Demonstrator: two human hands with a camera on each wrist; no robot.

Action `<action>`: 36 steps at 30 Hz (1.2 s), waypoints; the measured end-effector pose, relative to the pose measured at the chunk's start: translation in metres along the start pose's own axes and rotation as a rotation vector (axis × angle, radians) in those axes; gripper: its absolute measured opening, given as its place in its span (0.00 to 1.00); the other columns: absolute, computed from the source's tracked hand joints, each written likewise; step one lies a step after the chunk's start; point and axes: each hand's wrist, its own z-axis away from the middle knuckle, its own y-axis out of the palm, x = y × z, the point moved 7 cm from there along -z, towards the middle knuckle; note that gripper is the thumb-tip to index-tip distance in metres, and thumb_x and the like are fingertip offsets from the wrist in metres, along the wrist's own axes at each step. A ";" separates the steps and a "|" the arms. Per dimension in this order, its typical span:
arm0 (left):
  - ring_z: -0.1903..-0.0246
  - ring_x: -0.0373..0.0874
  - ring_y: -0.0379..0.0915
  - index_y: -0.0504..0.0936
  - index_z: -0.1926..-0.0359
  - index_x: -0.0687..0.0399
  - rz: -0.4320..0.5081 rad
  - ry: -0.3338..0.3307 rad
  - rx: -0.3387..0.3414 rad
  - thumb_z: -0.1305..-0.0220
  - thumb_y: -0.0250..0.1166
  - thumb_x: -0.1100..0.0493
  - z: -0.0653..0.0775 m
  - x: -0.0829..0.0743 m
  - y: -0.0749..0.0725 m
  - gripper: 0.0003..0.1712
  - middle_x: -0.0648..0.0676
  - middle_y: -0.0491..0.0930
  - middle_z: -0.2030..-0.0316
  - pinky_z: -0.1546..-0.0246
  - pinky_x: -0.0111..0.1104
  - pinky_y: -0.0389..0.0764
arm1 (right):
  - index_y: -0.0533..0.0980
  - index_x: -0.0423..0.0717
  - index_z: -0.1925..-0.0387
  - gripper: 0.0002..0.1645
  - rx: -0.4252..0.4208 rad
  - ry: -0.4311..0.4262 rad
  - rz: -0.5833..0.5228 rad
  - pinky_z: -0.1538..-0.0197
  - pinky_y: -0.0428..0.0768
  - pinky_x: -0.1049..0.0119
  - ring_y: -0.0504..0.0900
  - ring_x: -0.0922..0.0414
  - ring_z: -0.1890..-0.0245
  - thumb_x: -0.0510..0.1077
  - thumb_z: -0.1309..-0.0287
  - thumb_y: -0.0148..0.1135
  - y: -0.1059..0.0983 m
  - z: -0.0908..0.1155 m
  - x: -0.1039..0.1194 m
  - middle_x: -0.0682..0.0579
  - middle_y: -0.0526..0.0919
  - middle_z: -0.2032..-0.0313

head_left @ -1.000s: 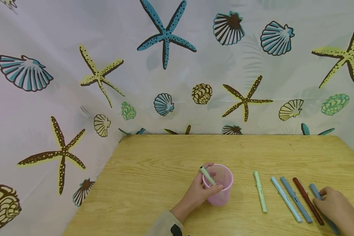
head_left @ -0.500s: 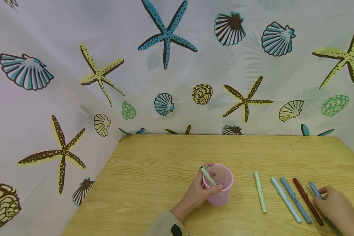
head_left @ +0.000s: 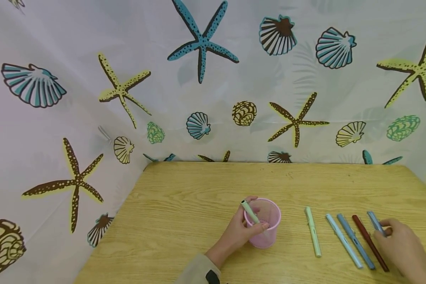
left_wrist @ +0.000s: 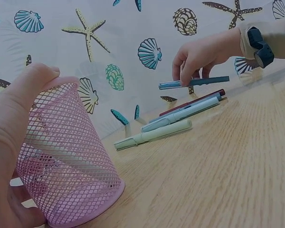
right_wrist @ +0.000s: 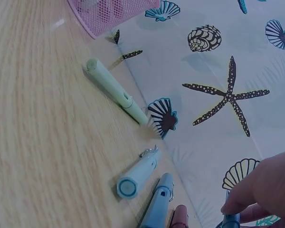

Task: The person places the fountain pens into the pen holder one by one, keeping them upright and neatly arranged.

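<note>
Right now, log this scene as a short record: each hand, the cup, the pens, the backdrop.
Left hand: holds the pink mesh cup
Right hand: pinches a slate-blue pen above the table
Inside cup: one pale green pen, tilted
Pens on table, left to right in head view: light green pen, light blue pen, medium blue pen, dark red pen
Backdrop: starfish-and-shell patterned cloth

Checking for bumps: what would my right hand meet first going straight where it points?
Probably the white seashell-printed sheet behind the light-brown wooden tabletop, though depth is unclear.
</note>
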 end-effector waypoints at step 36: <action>0.40 0.50 0.61 0.57 0.34 0.36 -0.003 -0.003 -0.014 0.43 0.67 0.50 -0.008 0.028 0.000 0.39 0.57 0.66 0.41 0.43 0.53 0.63 | 0.73 0.35 0.58 0.14 -0.454 -0.467 -0.318 0.73 0.71 0.84 0.71 0.74 0.72 0.31 0.49 0.61 -0.017 0.031 0.116 0.46 0.77 0.67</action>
